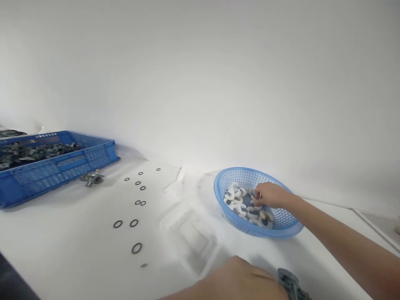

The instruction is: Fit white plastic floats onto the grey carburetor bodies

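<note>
My right hand [269, 196] reaches into a round blue plastic basket [239, 223]. Its fingers are bent together among white C-shaped pieces [231, 195], and what lies between the fingertips is hidden. At the bottom edge, my left hand [242, 281] shows mostly its back. A dark grey moulded part [290, 283] with a round opening sticks out beyond its fingers, which appear closed round it. In front of the basket sits a clear plastic tray [170, 223], to the left of which several black rubber rings [136, 248] lie spread on the white table.
On the left stands a blue crate [59, 171] filled with many dark grey parts. A single grey fitting [93, 178] rests beside it. A white wall [200, 91] rises behind the table. A crumpled white sheet [176, 181] lies near the wall.
</note>
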Motion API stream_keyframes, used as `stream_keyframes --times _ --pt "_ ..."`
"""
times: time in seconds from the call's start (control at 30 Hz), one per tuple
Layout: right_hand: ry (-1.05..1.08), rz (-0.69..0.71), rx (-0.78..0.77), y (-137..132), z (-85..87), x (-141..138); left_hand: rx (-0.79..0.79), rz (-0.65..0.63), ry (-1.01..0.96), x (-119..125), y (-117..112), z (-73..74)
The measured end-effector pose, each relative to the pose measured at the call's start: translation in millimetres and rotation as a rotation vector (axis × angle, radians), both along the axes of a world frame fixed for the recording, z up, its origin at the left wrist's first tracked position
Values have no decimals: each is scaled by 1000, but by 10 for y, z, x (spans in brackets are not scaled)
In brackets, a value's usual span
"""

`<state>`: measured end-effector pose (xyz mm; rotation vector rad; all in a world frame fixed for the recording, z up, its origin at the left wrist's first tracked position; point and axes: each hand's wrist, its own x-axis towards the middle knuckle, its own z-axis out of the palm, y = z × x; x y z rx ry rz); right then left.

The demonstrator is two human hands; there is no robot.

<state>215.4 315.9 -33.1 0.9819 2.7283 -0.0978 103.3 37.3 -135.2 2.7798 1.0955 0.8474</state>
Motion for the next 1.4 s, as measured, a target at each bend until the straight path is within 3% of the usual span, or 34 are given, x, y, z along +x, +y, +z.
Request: stream_keyframes --times 0.17,0.3,0.43,0.5,0.57,0.67,0.77,0.87,0.97,1.13,1.27,1.4 --pt "28 11 -39 -2 33 26 7 -50 -41 52 6 -38" --pt "222 6 -65 -38 226 130 -5 -61 -79 19 24 -39" --pt "503 -3 -118 -267 488 554 101 -63 -171 29 33 82" --pt "579 -22 -188 -501 498 866 203 -57 -231 74 38 195" --pt "642 -56 -281 -786 361 1177 310 -26 -293 140 49 299" --pt "759 -275 -658 -1200 -76 1552 353 61 -412 240 61 375" --pt "822 -420 -903 -1486 -562 1786 178 182 -501 303 37 362" --pt "943 -488 -946 -1609 -856 1902 -35 228 -469 334 -19 328" --pt "998 -473 -909 -1613 -929 1926 -145 208 -383 349 -64 303" --pt "1017 -388 -955 -1632 -888 1855 -232 132 -227 318 -117 320" --pt "1052 -399 -1078 -1738 -834 1794 -297 172 -284 274 -204 360" --pt "1136 -438 -1136 -1860 -761 1740 -279 132 -386 275 -231 390"
